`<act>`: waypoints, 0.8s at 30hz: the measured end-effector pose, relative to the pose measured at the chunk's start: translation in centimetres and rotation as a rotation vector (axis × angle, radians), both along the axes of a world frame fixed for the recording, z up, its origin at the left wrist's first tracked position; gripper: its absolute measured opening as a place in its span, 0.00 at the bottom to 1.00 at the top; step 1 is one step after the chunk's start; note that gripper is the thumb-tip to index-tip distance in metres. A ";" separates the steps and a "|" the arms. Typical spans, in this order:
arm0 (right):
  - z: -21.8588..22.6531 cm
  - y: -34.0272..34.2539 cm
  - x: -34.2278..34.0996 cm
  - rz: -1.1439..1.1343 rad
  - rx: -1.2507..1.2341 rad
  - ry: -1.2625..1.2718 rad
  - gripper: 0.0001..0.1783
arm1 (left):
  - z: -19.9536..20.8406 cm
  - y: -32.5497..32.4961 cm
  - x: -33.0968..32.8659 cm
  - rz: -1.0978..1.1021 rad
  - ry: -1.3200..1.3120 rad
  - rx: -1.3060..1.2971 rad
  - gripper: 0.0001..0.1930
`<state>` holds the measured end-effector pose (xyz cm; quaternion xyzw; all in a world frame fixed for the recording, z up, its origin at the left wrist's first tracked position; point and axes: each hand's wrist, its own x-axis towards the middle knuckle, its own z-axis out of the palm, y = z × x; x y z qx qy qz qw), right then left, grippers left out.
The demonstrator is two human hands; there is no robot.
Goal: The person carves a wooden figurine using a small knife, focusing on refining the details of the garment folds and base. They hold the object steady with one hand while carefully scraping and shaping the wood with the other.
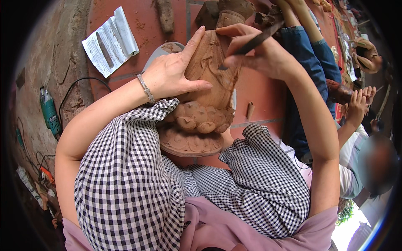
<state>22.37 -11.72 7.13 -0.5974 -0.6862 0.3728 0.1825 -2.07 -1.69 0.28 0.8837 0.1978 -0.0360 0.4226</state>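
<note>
A reddish-brown carved wooden figure point(215, 85), with folds cut in its surface, leans away from me between my legs. Its base is a rounded, petal-carved pedestal point(192, 141) nearest my body. My left hand point(176, 75) holds the figure's left side, thumb across the carving and index finger stretched toward its far end; the other fingers are hidden. On the far right side, my right hand point(261, 52) is closed around a dark, narrow tool point(257, 43). The tool's tip is at the carved surface; its exact kind is unclear.
A creased printed sheet point(111, 44) bearing a dark strip lies on the red tiles at left. A green power tool point(50, 111) and cables are beside the wall. More wooden pieces point(230, 16) are beyond the figure. People sit close on the right, one handling a dark carving point(339, 92).
</note>
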 end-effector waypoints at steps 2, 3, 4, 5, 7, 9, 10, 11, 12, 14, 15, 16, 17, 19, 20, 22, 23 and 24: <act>-0.6 -0.6 -0.2 0.001 0.154 -0.049 0.16 | 0.0 0.0 0.0 0.001 -0.013 0.002 0.64; -0.7 -0.4 -0.2 -0.080 0.089 0.044 0.15 | -0.1 0.0 -0.1 0.002 -0.041 0.009 0.65; -1.0 0.2 -0.1 -0.161 0.025 0.139 0.15 | -0.1 0.0 -0.1 0.002 -0.068 0.016 0.65; -1.4 0.7 0.1 -0.238 -0.036 0.243 0.15 | -0.1 0.1 -0.2 0.005 -0.070 0.016 0.65; -1.6 0.7 0.3 -0.182 0.000 0.232 0.14 | -0.1 0.1 -0.5 0.011 -0.072 0.018 0.65; -1.6 0.1 0.3 -0.067 0.119 0.092 0.13 | -0.3 0.2 -0.5 0.003 -0.086 0.009 0.65; -1.5 -0.2 0.1 0.023 0.222 -0.041 0.13 | -0.3 0.3 -0.4 0.000 -0.093 0.005 0.65; -1.5 -0.3 0.1 0.025 0.223 -0.074 0.13 | -0.1 0.2 -0.4 -0.003 -0.066 -0.012 0.64; -1.3 -0.3 0.0 0.026 0.223 -0.107 0.13 | 0.3 0.2 -0.3 -0.006 -0.039 -0.028 0.64; -1.3 0.4 -0.2 -0.161 0.017 0.079 0.13 | 0.4 0.2 -0.2 -0.006 -0.022 -0.022 0.64; -1.3 0.6 -0.3 -0.255 -0.086 0.172 0.14 | 0.1 0.2 -0.2 -0.002 -0.033 0.000 0.64; -1.1 0.4 -0.3 -0.187 -0.036 0.113 0.14 | -0.1 0.2 -0.2 0.001 -0.043 0.022 0.64; -1.0 0.3 -0.4 -0.111 0.015 0.059 0.15 | -0.3 0.2 -0.4 0.001 -0.065 0.019 0.64; -0.9 -0.2 -0.7 0.017 0.150 -0.059 0.16 | -0.7 0.3 -0.6 0.002 -0.108 0.012 0.64; -0.9 -0.2 -0.6 0.000 0.162 -0.074 0.15 | -0.4 0.2 -0.4 0.001 -0.078 -0.005 0.64; -0.9 0.1 -0.8 -0.034 0.184 -0.105 0.15 | 0.3 0.2 0.0 -0.001 -0.019 -0.037 0.64; 0.0 1.1 -1.4 -0.146 -0.049 -0.106 0.16 | -0.1 0.2 -0.2 0.012 -0.060 -0.025 0.63; -0.1 0.9 -1.5 -0.111 0.029 -0.096 0.14 | -0.7 0.3 -0.4 0.024 -0.101 -0.012 0.63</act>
